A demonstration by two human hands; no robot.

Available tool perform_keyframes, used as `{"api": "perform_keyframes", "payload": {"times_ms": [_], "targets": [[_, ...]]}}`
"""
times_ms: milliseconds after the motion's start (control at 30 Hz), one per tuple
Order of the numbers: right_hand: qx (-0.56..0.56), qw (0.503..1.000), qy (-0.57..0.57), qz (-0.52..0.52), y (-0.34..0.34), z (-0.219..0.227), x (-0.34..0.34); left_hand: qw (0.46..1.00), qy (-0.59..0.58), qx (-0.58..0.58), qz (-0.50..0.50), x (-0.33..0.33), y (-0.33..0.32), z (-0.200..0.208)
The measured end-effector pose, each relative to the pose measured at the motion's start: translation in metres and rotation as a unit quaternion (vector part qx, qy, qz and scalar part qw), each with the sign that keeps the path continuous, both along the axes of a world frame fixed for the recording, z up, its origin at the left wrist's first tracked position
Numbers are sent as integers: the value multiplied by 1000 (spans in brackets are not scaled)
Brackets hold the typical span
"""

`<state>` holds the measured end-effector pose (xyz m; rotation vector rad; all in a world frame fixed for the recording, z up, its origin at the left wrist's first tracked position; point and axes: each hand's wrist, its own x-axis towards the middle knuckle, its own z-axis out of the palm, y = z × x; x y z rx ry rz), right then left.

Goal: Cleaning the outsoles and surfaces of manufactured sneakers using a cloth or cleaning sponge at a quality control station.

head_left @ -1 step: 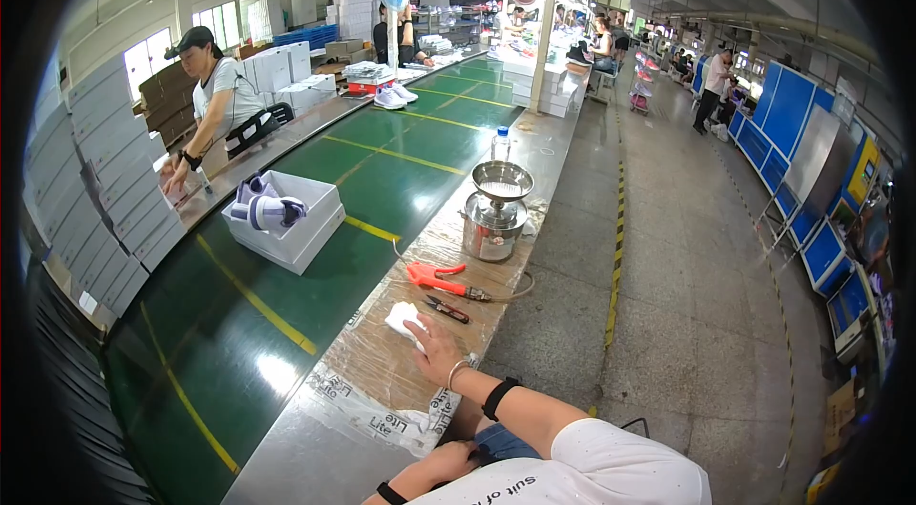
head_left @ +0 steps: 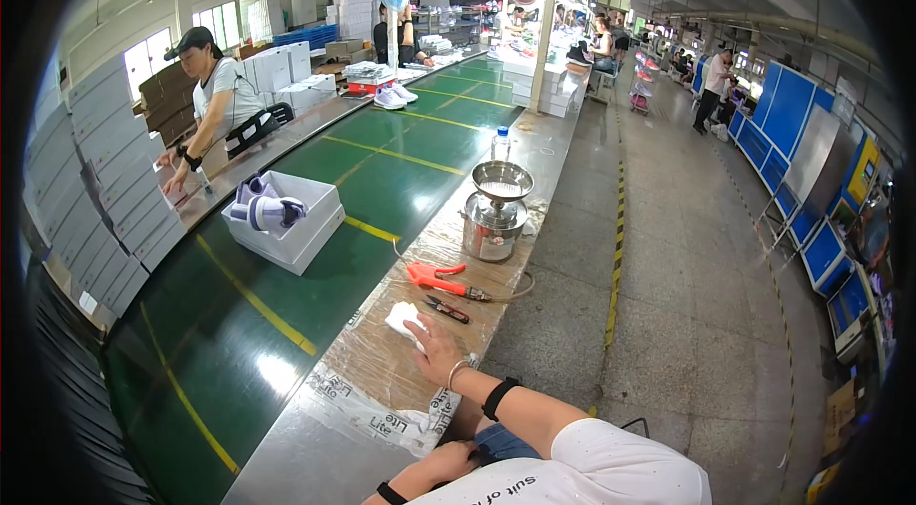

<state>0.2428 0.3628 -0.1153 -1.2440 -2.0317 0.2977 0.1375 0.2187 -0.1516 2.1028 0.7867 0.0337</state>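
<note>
My right hand reaches over the brown, plastic-covered part of the bench, fingers stretched out and resting at the edge of a crumpled white cloth or tissue. A dark pen-like tool lies just beyond it. Farther off is a red air blow gun with a thin hose. My left hand is at the bench's near edge, close to my lap; its fingers are mostly hidden.
A metal dispenser with a dish top and a bottle stand farther along the bench. On the green conveyor sits an open white box holding purple-and-white shoes. A co-worker stands across the line beside stacked boxes.
</note>
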Motion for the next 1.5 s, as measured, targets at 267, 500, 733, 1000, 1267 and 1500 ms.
{"api": "perform_keyframes", "payload": {"times_ms": [267, 500, 733, 1000, 1267, 1500], "targets": [[-2, 1000, -3, 0, -1, 1, 0, 1000, 8, -8, -3, 0, 0, 0], [4, 1000, 0, 1, 0, 0, 0, 1000, 25, -7, 2, -2, -1, 3], [18, 1000, 1, -11, 1, -1, 1, 998, 47, -37, -3, -1, 3, 6], [-11, 1000, -15, 2, -1, 4, -9, 999, 38, -23, 31, -6, -3, 0], [26, 1000, -8, -1, 5, -8, 7, 997, 31, -40, 55, 5, -4, 11], [22, 999, 20, 16, 8, -10, 0, 997, 43, -44, 42, 2, -1, 9]]}}
